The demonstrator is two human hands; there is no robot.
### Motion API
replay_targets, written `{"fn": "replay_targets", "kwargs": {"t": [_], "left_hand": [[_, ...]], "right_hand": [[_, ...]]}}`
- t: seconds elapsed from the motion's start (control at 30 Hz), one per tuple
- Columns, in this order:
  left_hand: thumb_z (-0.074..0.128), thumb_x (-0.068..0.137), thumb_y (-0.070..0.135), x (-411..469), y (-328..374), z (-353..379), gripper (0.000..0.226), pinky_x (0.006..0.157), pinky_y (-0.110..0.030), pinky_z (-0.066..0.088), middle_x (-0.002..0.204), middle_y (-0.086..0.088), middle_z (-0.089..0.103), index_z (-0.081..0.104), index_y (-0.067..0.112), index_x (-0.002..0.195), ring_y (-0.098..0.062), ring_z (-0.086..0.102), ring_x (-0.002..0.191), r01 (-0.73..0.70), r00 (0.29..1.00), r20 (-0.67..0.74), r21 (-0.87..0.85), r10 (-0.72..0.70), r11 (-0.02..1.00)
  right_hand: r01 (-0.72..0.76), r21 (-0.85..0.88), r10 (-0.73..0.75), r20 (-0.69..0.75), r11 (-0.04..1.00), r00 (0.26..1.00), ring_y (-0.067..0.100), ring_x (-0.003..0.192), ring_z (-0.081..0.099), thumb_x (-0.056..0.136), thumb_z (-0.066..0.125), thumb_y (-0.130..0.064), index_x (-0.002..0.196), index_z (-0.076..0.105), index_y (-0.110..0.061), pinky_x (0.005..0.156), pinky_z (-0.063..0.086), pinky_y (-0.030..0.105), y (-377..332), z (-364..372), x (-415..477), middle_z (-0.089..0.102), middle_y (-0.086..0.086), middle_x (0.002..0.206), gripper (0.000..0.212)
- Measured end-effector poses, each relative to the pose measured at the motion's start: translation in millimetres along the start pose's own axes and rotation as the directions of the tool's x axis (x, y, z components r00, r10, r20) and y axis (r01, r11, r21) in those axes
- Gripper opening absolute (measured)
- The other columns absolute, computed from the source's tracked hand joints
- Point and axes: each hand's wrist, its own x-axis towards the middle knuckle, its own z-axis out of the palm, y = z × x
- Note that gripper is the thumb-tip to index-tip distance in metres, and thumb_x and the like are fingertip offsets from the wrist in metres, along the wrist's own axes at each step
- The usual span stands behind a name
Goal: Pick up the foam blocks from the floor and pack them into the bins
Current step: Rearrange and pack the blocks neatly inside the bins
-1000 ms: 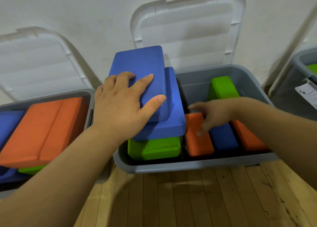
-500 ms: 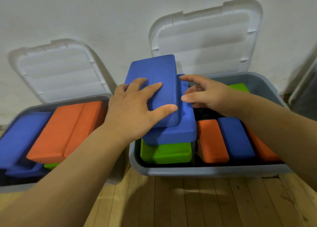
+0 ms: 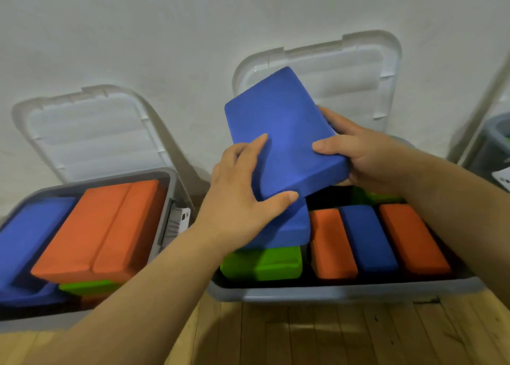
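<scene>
A blue foam block point(image 3: 284, 127) is tilted up above the middle grey bin point(image 3: 345, 293). My right hand point(image 3: 364, 157) grips its right edge, thumb on top and fingers underneath. My left hand point(image 3: 242, 196) holds its lower left corner, thumb and fingers spread over the face. Under it lies a second blue block point(image 3: 287, 226) on a green block point(image 3: 262, 262). Orange point(image 3: 331, 243), blue point(image 3: 367, 237) and orange point(image 3: 411, 237) blocks stand side by side in the same bin.
The left grey bin point(image 3: 162, 215) holds two orange blocks point(image 3: 99, 226), blue blocks point(image 3: 24, 237) and a green one point(image 3: 85, 287). Both bin lids point(image 3: 91, 135) lean open against the white wall. A third bin point(image 3: 494, 144) shows at the right edge. Wooden floor point(image 3: 317, 337) lies in front.
My right hand left the blocks inside the bin and took hold of the top blue block's right edge. Both hands have lifted and tilted that block up off the stack.
</scene>
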Motion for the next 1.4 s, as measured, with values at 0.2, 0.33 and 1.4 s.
{"fn": "replay_targets", "kwargs": {"t": [0.2, 0.33, 1.4], "left_hand": [[0.013, 0.078, 0.090, -4.6, -28.6, 33.1, 0.088, 0.119, -0.043, 0.030, 0.162, 0.009, 0.022, 0.016, 0.052, 0.157, -0.025, 0.018, 0.143, -0.032, 0.968, 0.234, 0.469, -0.089, 0.883], [0.016, 0.075, 0.090, -1.2, -34.2, 29.2, 0.088, 0.117, -0.045, 0.032, 0.158, 0.008, 0.027, 0.031, 0.049, 0.152, -0.026, 0.020, 0.139, 0.020, 0.974, 0.190, 0.461, -0.120, 0.887], [0.019, 0.077, 0.086, -7.4, -28.2, 31.8, 0.086, 0.113, -0.049, 0.036, 0.156, 0.007, 0.029, 0.036, 0.045, 0.151, -0.025, 0.020, 0.140, 0.024, 0.983, 0.153, 0.440, -0.101, 0.898]], "right_hand": [[-0.053, -0.335, -0.094, -0.406, 0.941, 0.909, 0.000, 0.086, 0.069, 0.085, 0.076, -0.026, 0.146, 0.043, -0.052, 0.071, 0.055, 0.026, -34.4, -44.0, -24.8, 0.063, -0.028, 0.111, 0.074], [-0.326, -0.742, -0.063, -0.443, 0.586, 0.894, 0.012, 0.133, 0.050, 0.077, 0.083, -0.035, 0.152, 0.042, -0.040, 0.107, 0.036, 0.024, -25.5, -72.4, -35.3, 0.050, -0.014, 0.149, 0.085], [-0.311, -0.801, -0.228, -0.476, 0.512, 0.850, 0.037, 0.116, 0.054, 0.092, 0.059, -0.043, 0.159, -0.001, -0.048, 0.096, 0.046, 0.041, 48.1, -34.9, -11.3, 0.009, 0.012, 0.165, 0.090]]}}
